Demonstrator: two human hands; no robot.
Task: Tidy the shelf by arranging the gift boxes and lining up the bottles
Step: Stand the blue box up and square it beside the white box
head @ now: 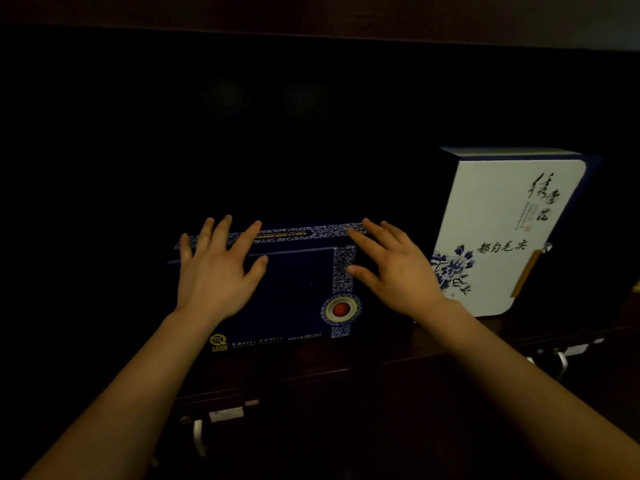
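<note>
A dark blue gift box (294, 292) with a blue-and-white patterned band and a red round seal stands upright on the dark shelf. My left hand (216, 268) lies with straight, spread fingers over its upper left part, fingertips at the top edge. My right hand (394, 268) lies the same way over its upper right corner. A white gift box (509, 237) with blue flowers and black calligraphy stands upright just to the right, close behind my right hand. No bottles show in the dark.
The shelf's front edge (346, 372) runs below the boxes, with small labels and metal handles (199, 441) under it. The shelf interior behind and to the left is too dark to make out.
</note>
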